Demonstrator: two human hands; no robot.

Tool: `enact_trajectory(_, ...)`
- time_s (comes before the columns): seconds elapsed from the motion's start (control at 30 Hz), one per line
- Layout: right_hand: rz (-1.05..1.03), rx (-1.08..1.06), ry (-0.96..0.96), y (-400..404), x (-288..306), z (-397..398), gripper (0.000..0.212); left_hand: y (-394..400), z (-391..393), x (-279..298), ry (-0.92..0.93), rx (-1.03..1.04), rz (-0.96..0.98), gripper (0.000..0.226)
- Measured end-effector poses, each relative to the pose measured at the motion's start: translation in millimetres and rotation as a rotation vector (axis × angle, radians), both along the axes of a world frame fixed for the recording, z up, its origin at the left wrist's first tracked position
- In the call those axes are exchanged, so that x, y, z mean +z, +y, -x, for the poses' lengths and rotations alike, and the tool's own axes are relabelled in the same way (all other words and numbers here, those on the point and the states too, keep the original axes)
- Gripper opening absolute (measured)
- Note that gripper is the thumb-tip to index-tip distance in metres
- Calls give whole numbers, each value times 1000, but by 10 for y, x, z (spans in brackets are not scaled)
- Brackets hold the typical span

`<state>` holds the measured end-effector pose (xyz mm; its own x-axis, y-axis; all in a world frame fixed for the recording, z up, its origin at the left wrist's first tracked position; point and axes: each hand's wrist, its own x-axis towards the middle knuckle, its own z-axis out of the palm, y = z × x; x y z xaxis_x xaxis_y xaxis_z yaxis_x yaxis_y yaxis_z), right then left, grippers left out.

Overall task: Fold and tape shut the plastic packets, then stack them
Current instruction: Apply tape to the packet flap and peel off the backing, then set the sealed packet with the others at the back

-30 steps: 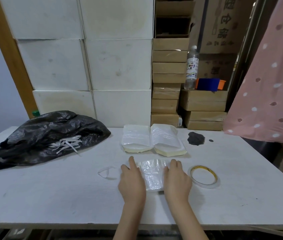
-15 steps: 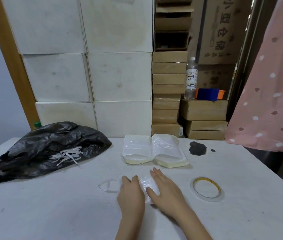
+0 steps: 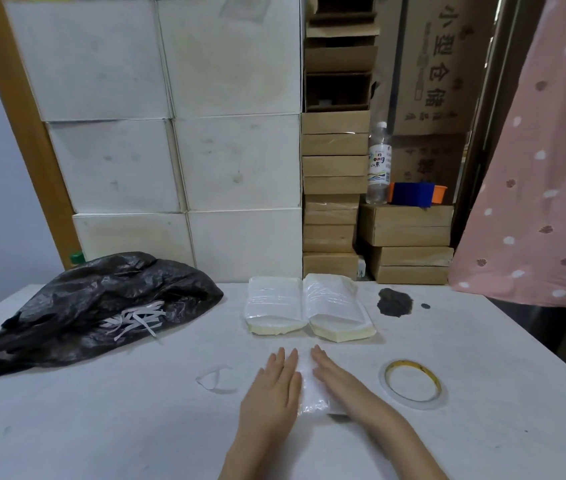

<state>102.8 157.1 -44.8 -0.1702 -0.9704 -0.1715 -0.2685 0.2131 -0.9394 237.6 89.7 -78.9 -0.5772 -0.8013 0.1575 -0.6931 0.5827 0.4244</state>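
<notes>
A small clear plastic packet (image 3: 310, 389) lies on the white table (image 3: 101, 427), folded narrow. My left hand (image 3: 272, 393) lies flat along its left side, fingers straight. My right hand (image 3: 343, 386) presses flat on its right side and covers part of it. Two stacks of finished packets (image 3: 305, 306) sit side by side behind my hands. A roll of clear tape (image 3: 413, 384) lies flat to the right of my right hand.
A black plastic bag (image 3: 94, 306) with white paper strips on it fills the table's left. A curled strip of backing (image 3: 215, 379) lies left of my hands. A dark stain (image 3: 395, 302) marks the table at the back right. White and cardboard boxes stand behind; pink cloth hangs right.
The packet was spread wide under both hands; it is now folded into a narrow strip between them. My right hand has come in over it and both hands lie flatter and further forward.
</notes>
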Motion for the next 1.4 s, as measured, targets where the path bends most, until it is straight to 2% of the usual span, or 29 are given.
enact_trajectory(0.07, 50, -54, -33, 1, 26, 46, 46, 14, -9, 6, -38, 107, 58, 96)
enact_trajectory(0.1, 123, -130, 38, 10, 31, 65, 42, 16, -12, 34, -36, 191, 95, 98)
enact_trajectory(0.17, 205, -371, 288, 31, 10, 91, 35, 61, -39, 99, -8, 323, 130, 85)
enact_trajectory(0.23, 47, -501, 582, 52, 51, 43, 36, 135, -20, 158, 56, 386, 211, 70)
enact_trajectory(0.3, -184, -454, 766, 45, 108, -26, 47, 187, 4, 259, 17, 441, 106, 58)
enact_trajectory(0.33, -239, -432, 762, 38, 134, -66, 52, 202, 40, 299, -52, 490, 9, 57)
enact_trajectory(0.4, -272, -431, 681, 4, 165, -115, 57, 148, 127, 255, -111, 608, -30, 58)
enact_trajectory(0.5, -291, -459, 563, -43, 134, -96, 55, 168, 139, 233, -29, 617, -137, 59)
enact_trajectory(0.57, -267, -476, 472, -59, 128, -99, 56, 211, 136, 257, 118, 628, -154, 55)
enact_trajectory(0.67, -128, -533, 174, -91, 160, -82, 62, 205, 62, 339, 590, 514, -343, 43)
enact_trajectory(0.73, -25, -524, -66, -86, 248, -19, 49, 131, -17, 441, 861, 402, -473, 37)
enact_trajectory(0.8, 69, -463, -261, -120, 331, 86, 38, 15, -53, 558, 958, 363, -474, 38)
enact_trajectory(0.83, 106, -434, -261, -146, 386, 119, 38, -37, -42, 629, 987, 355, -456, 43)
enact_trajectory(0.9, 145, -413, -139, -219, 548, 106, 38, -99, -2, 776, 1027, 330, -398, 48)
enact_trajectory(1.03, 295, -453, -90, -384, 728, 77, 50, -157, 96, 1022, 1130, 227, -308, 24)
enact_trajectory(1.17, 421, -524, -69, -489, 756, 106, 53, -272, 171, 1109, 1191, 199, -317, 26)
enact_trajectory(1.37, 387, -570, -104, -526, 632, 148, 82, -348, 256, 1044, 1159, 183, -310, 26)
enact_trajectory(1.4, 383, -574, -108, -506, 606, 156, 78, -344, 274, 1018, 1156, 183, -319, 27)
